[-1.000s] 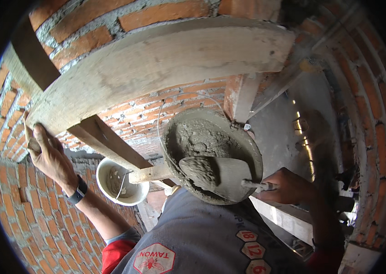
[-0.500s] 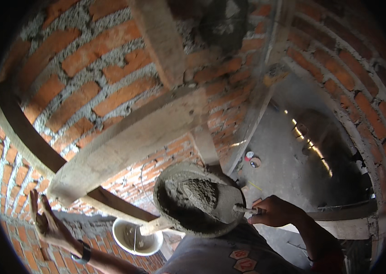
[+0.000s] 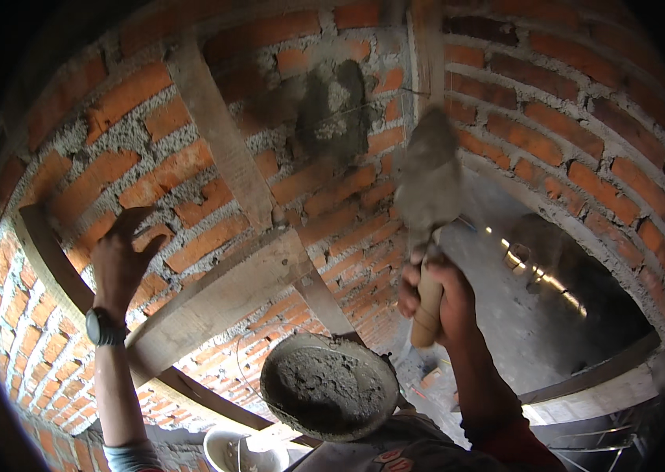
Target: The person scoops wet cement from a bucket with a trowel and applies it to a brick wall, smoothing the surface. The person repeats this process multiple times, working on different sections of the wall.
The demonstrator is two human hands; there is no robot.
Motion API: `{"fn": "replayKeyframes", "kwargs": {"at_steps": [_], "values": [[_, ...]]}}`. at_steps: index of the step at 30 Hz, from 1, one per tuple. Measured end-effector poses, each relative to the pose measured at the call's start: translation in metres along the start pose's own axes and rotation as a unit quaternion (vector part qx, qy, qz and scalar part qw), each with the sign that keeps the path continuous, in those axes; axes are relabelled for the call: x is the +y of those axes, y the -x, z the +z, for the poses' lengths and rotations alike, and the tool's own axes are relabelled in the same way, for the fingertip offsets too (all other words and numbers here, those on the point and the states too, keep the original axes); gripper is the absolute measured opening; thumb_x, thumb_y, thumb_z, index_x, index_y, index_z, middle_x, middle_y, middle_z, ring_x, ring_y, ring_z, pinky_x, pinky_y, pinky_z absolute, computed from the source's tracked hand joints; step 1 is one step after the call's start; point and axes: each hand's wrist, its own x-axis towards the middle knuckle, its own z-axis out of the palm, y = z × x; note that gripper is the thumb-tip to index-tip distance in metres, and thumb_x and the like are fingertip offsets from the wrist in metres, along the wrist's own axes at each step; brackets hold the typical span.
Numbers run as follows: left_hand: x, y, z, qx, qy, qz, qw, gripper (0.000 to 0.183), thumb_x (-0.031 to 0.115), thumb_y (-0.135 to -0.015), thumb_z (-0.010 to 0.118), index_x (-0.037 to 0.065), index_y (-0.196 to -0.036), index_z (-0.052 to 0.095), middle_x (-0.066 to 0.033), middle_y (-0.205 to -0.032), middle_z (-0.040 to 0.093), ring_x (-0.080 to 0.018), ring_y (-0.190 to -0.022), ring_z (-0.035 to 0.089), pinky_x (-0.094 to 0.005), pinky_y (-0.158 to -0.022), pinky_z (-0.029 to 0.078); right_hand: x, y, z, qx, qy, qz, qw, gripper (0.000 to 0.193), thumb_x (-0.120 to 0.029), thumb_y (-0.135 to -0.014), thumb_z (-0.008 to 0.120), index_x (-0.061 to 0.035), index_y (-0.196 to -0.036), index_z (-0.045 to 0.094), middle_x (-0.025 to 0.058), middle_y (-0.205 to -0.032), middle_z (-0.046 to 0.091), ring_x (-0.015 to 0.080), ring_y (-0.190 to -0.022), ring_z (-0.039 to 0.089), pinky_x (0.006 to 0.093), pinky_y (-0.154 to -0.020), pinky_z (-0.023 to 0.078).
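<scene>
My right hand (image 3: 444,303) grips the wooden handle of a trowel (image 3: 429,185), whose blade is raised toward the corner of the brick wall. The blade is blurred, with grey mortar on it. My left hand (image 3: 122,256) is held up near the wall at the left, fingers apart and holding nothing. Below and between my hands, close to my body, a bucket (image 3: 265,377) holds wet grey mortar (image 3: 328,385). A dark patch of fresh mortar (image 3: 336,110) sticks to the brick wall (image 3: 183,169) ahead, left of the trowel blade.
A wooden plank (image 3: 230,295) crosses below the wall, and an upright board (image 3: 218,130) leans against the bricks. A pale bucket (image 3: 226,448) stands low at the left. Far below on the right lies the grey floor (image 3: 478,291). Another brick wall (image 3: 568,134) rises at the right.
The trowel has come up out of the mortar bucket toward the wall corner. My left hand has risen from the lower left to the wall. My view has tilted upward.
</scene>
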Motion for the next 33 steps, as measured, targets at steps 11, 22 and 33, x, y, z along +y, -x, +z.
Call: {"fn": "replayKeyframes", "kwargs": {"at_steps": [11, 22, 33], "values": [[-0.011, -0.022, 0.034, -0.016, -0.042, -0.029, 0.999, 0.01, 0.019, -0.091, 0.073, 0.013, -0.098, 0.076, -0.0034, -0.105, 0.075, -0.0259, -0.089, 0.074, -0.0368, -0.074, 0.059, -0.012, -0.124, 0.026, 0.282, 0.176, -0.482, 0.811, 0.015, -0.011, -0.102, 0.054, -0.0021, -0.112, 0.047, 0.0093, -0.089, 0.058, 0.0171, -0.074, 0.064, 0.0338, -0.07, 0.053], [-0.019, -0.016, 0.039, 0.02, -0.048, -0.017, 0.998, 0.008, 0.018, -0.093, 0.072, 0.013, -0.098, 0.075, -0.0044, -0.105, 0.075, -0.028, -0.082, 0.074, -0.0378, -0.068, 0.058, 0.133, -0.173, -0.066, 0.056, 0.599, -0.306, 0.738, 0.03, -0.02, -0.095, 0.063, 0.004, -0.111, 0.055, 0.0219, -0.082, 0.067, 0.0426, -0.077, 0.067, 0.0485, -0.068, 0.053], [-0.022, -0.015, 0.037, 0.008, -0.039, -0.035, 0.999, 0.014, 0.02, -0.093, 0.072, 0.012, -0.105, 0.074, -0.0074, -0.104, 0.075, -0.029, -0.091, 0.074, -0.0385, -0.074, 0.057, 0.12, -0.175, -0.036, 0.024, 0.229, -0.116, 0.966, 0.019, -0.02, -0.1, 0.056, -0.0039, -0.092, 0.048, 0.008, -0.068, 0.057, 0.0159, -0.051, 0.058, 0.037, -0.047, 0.048]]}}
